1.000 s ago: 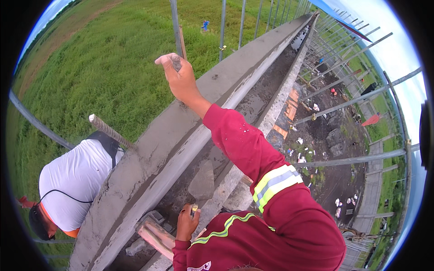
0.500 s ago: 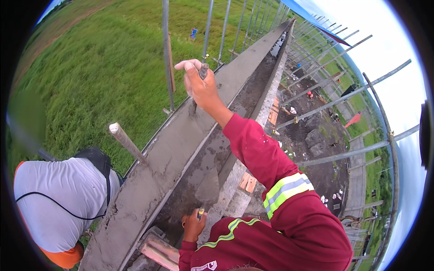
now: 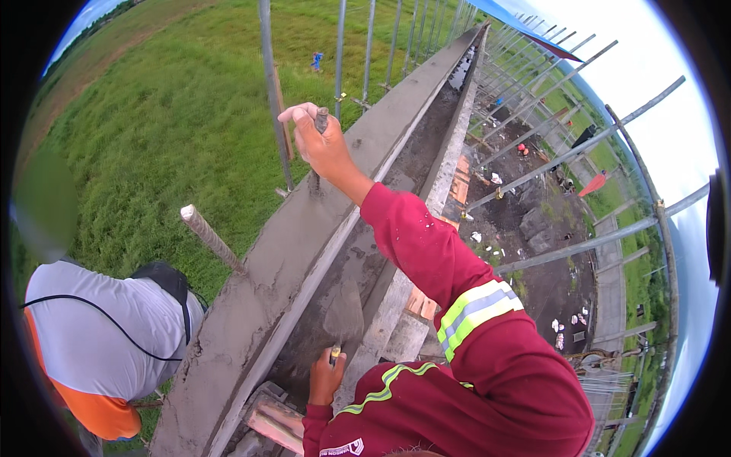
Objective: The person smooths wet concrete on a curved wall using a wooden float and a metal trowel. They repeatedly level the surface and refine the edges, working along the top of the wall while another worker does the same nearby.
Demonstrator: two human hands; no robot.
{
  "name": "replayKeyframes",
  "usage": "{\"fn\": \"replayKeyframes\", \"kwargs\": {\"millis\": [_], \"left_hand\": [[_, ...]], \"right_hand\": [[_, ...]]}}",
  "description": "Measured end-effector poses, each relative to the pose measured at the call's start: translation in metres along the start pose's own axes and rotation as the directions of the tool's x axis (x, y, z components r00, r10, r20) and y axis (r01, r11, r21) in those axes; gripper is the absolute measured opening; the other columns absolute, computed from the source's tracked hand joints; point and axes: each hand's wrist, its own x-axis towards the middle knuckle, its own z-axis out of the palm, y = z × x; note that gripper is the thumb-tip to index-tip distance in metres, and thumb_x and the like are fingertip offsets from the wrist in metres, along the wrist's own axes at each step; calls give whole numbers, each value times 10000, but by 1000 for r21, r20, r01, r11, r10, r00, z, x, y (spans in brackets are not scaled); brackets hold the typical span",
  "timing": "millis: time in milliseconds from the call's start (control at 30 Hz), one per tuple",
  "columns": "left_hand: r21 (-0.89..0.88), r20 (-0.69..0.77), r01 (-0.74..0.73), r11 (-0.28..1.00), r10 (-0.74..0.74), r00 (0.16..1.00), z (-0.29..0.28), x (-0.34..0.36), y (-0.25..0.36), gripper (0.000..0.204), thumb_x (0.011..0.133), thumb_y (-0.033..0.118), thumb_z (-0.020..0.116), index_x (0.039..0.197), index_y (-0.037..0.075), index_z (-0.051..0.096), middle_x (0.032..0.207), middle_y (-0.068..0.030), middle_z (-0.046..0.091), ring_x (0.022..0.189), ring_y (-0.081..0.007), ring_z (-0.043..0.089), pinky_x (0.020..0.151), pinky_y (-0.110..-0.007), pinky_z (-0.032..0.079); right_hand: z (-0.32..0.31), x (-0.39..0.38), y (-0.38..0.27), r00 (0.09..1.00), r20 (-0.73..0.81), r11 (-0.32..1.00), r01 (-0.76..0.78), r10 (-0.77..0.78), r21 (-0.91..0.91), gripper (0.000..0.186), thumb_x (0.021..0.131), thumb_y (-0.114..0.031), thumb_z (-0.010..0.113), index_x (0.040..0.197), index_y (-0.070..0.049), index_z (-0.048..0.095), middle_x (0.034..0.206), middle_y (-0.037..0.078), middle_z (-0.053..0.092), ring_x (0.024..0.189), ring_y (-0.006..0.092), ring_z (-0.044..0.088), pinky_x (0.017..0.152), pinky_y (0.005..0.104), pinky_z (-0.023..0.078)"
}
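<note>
My right hand [image 3: 312, 141] is closed round a short upright rod [image 3: 322, 118], which rises from the grey, mortar-smeared top of a concrete wall [image 3: 282, 240]. Nearer to me, my left hand [image 3: 327, 375] grips the handle of a trowel [image 3: 345, 312]. The trowel's grey blade lies over the dark, wet-looking channel between the wall and a narrower concrete edge on its right; whether the blade touches the bottom I cannot tell. A second rod, a ribbed rebar stub [image 3: 215, 240], leans out of the wall top farther left.
A co-worker [image 3: 106, 335] in a white and orange shirt bends beside the wall at lower left. Metal poles [image 3: 274, 99] line the grass side; scaffold pipes [image 3: 579, 244] cross on the right above lower, littered ground. Wooden pieces [image 3: 274, 423] lie near my left sleeve.
The view has shifted slightly. Both hands keep their holds on the rod and the trowel. The co-worker at lower left has moved a little.
</note>
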Motion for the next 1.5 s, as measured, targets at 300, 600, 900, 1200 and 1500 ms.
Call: {"fn": "replayKeyframes", "kwargs": {"millis": [300,600,900,1200,1500], "left_hand": [[11,-206,83,997,-79,975,-1,-56,25,381,991,309,635,1199,-10,607,1031,-288,699,969,-491,660,849,-519,519],[-57,-344,156,986,-166,924,16,-72,44,374,991,316,632,1176,-1,563,922,-292,691,885,-500,664,777,-517,502],[-137,-188,205,969,-229,955,28,-10,8,376,954,312,675,1144,-2,591,900,-291,693,847,-481,684,745,-522,515],[-49,-142,81,996,-87,986,34,46,-12,418,958,388,650,1179,35,616,944,-275,704,877,-483,679,752,-529,523],[-101,-142,41,994,-56,988,34,54,-25,429,959,395,645,1185,32,617,959,-259,708,876,-486,675,748,-541,520]], "right_hand": [[3,4,13,999,25,999,30,-31,18,336,1098,-342,500,1084,-49,664,572,-97,387,484,5,331,446,219,268],[4,4,14,998,-9,998,54,-55,-27,316,1076,-325,539,1022,-51,687,730,-21,499,688,96,436,663,312,412],[1,-1,3,999,38,999,39,-38,-30,346,1087,-369,514,1059,-64,676,696,-58,445,640,52,403,610,265,374],[-1,-3,-6,995,53,994,-91,88,60,328,1094,-349,509,1045,-58,653,610,-98,358,549,11,313,504,237,274],[0,-4,-6,996,38,996,-77,75,47,331,1096,-349,503,1054,-52,645,605,-102,365,533,7,317,487,234,264]]}}
